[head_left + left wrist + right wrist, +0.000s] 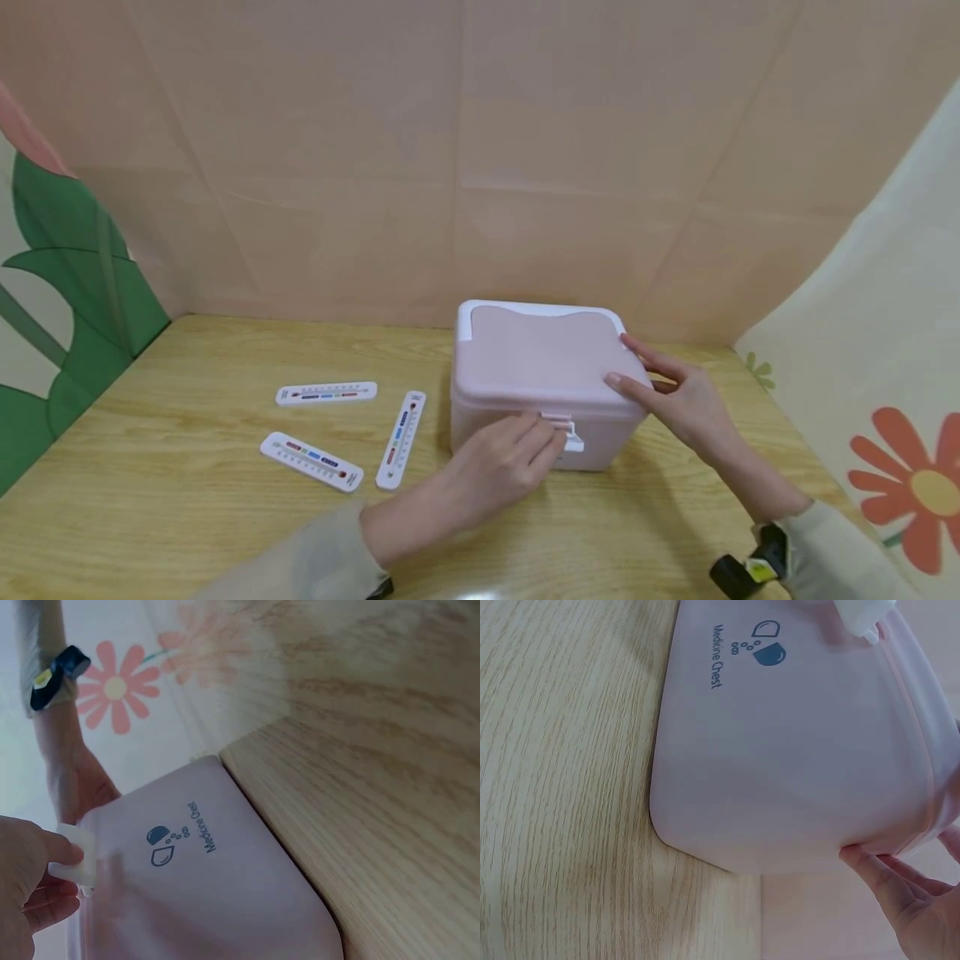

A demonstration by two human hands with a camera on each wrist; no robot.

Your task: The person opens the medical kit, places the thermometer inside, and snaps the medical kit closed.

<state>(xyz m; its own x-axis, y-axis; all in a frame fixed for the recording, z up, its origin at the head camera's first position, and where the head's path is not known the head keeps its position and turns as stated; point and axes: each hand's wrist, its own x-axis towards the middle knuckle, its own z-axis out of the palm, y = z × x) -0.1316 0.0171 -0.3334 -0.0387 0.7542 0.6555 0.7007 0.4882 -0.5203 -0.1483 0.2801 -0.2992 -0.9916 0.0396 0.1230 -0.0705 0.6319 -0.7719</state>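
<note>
A pale pink medicine chest (540, 350) with a white-edged lid stands at the right of the table, its lid down. My left hand (506, 458) is at its front, where thumb and fingers pinch the white latch (79, 855). On the chest's right side, my right hand (686, 400) grips the lid edge, with the thumb on top and fingers against the side wall. A finger (885, 881) presses that wall below the rim in the right wrist view. The front carries a capsule picture and the words "Medicine Chest".
Left of the chest lie three white thermometer strips: one at the back (326, 393), one in front (311, 461) and one upright-turned strip (401, 440) nearest the chest. The wooden table (187, 517) ends at a plain backdrop (337, 208), with printed flower cloth (885, 350) on the right.
</note>
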